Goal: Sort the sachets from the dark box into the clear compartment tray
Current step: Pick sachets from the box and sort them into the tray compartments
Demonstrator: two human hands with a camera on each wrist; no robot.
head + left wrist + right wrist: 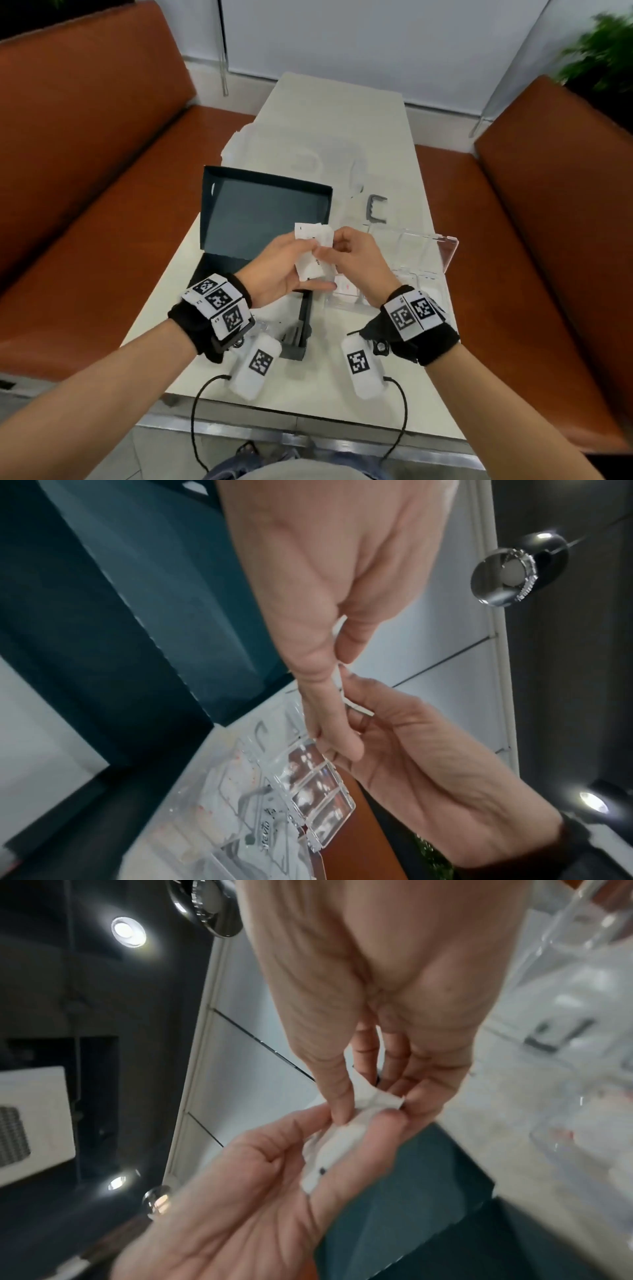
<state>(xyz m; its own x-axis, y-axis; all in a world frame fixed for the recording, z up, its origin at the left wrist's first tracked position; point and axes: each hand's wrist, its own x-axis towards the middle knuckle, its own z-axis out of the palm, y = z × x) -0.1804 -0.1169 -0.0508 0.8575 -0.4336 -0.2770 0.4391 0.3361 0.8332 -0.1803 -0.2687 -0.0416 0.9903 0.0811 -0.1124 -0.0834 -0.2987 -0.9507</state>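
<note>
Above the white table (383, 137) both hands hold a small stack of white sachets (313, 255). My left hand (310, 265) cradles the stack in its curled fingers, thumb on top. My right hand (329, 245) pinches the upper sachet (373, 1096) by its corner. The dark box (298, 329) lies under the left hand, its lid (260, 212) raised behind; its inside is mostly hidden. The clear compartment tray (421, 274) sits to the right, lid (445, 250) open, with sachets in its near compartments (346, 287). The left wrist view shows printed sachets in the tray (270, 829).
A grey U-shaped piece (376, 207) and clear plastic wrapping (308, 161) lie on the table beyond the box and tray. Orange benches (102, 171) (548, 222) flank the narrow table. The table's near edge (308, 414) is just below my wrists.
</note>
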